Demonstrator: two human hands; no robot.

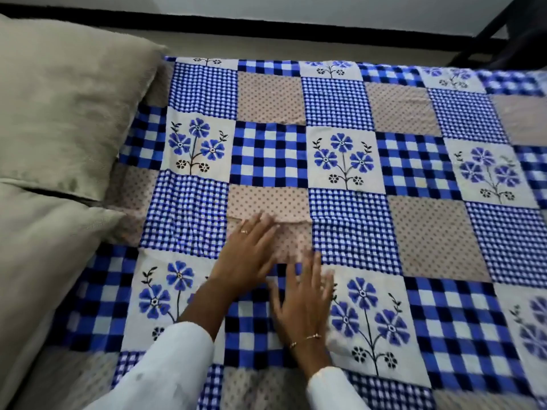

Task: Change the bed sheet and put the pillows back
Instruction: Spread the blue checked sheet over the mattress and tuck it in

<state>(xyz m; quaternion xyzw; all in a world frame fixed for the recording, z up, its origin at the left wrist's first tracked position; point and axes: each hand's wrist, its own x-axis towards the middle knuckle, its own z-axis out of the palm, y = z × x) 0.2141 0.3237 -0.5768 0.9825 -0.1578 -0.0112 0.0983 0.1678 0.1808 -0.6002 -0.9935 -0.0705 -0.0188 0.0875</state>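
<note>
Two hands, left and right, press flat with fingers spread, gripping nothing, on the sheet at the bed's near middle. Both pillows lie left, nearer the left hand; a crease runs left-right under its fingertips.

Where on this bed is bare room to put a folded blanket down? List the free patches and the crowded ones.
Free: the patchwork sheet right of both hands, out to its far edge, and the strip between the hands and the far edge. Crowded: the left end, where two beige pillows lie overlapping, and the near middle, where the left hand and right hand press flat on the sheet.
</note>
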